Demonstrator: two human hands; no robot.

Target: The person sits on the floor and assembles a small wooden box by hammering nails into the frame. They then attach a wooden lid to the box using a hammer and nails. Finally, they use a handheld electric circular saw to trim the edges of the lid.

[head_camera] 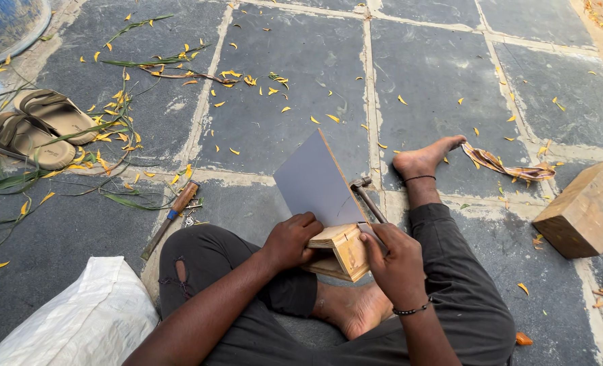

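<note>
Left hand and right hand are both gripping the small plywood box by its sides, steadying a stiff, light grey panel standing tilted in it.

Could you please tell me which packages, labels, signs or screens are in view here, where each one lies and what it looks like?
White woven sack: on the stone floor at the lower left, beside the person's knee; soft, crumpled, plain white, no print visible.
No labels, signs or screens are in view.
</note>
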